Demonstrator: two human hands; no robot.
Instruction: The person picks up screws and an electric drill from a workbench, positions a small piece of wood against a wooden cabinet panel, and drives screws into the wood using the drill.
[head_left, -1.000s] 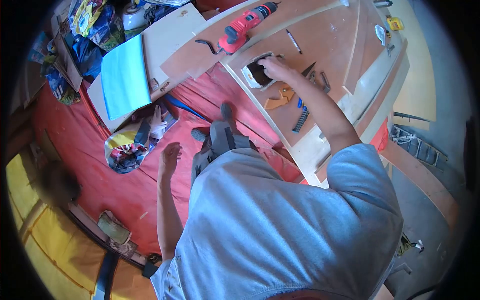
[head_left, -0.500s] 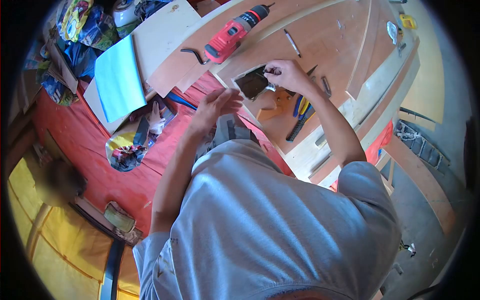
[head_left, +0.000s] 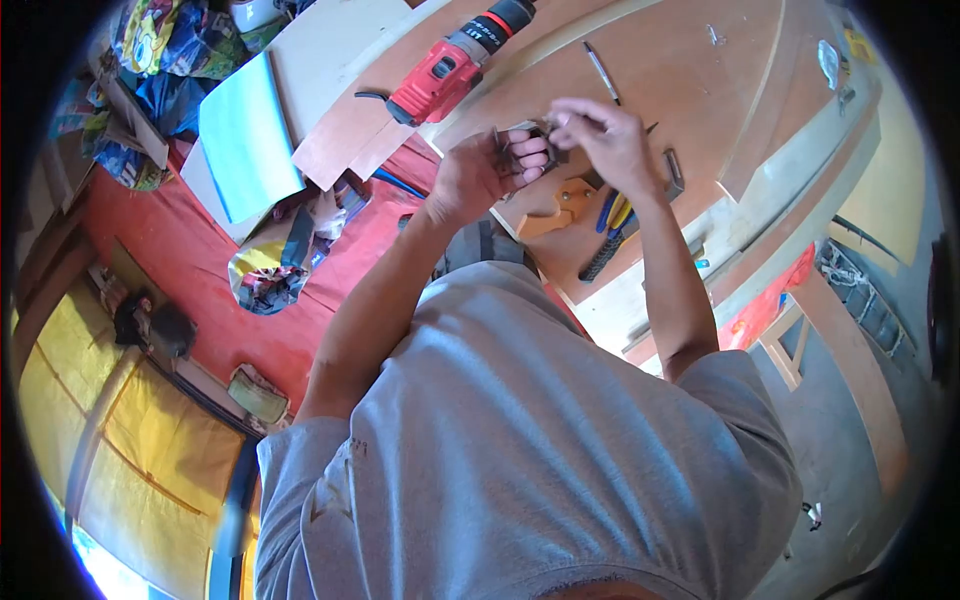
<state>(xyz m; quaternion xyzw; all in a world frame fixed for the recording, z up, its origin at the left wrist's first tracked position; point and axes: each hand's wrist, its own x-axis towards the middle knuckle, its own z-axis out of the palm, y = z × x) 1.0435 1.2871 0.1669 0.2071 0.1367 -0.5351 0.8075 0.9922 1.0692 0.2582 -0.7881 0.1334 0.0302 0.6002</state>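
My left hand (head_left: 478, 175) is over the workpiece, palm turned up and fingers curled in. A small dark thing (head_left: 557, 143) shows at its fingertips; its kind is unclear. Close beside it is my right hand (head_left: 612, 145), slightly blurred, thumb and fingers bent together towards the left fingertips. Anything between those fingers is too small to make out. Just below the hands lie an orange-brown wooden piece (head_left: 562, 206) and pliers with blue and yellow handles (head_left: 613, 215). A red cordless drill (head_left: 445, 75) lies beyond the left hand.
A pen (head_left: 602, 72) lies on the wooden panel (head_left: 665, 65). To the left are a light blue sheet (head_left: 250, 140), plastic bags (head_left: 185, 45) and red cloth (head_left: 215, 225). A curved wooden strip (head_left: 855, 370) stands at right above the grey floor.
My left hand has moved right and up, in front of the dark square opening, and turned palm up with fingers curled. My right hand has shifted slightly right, and the view has shifted.
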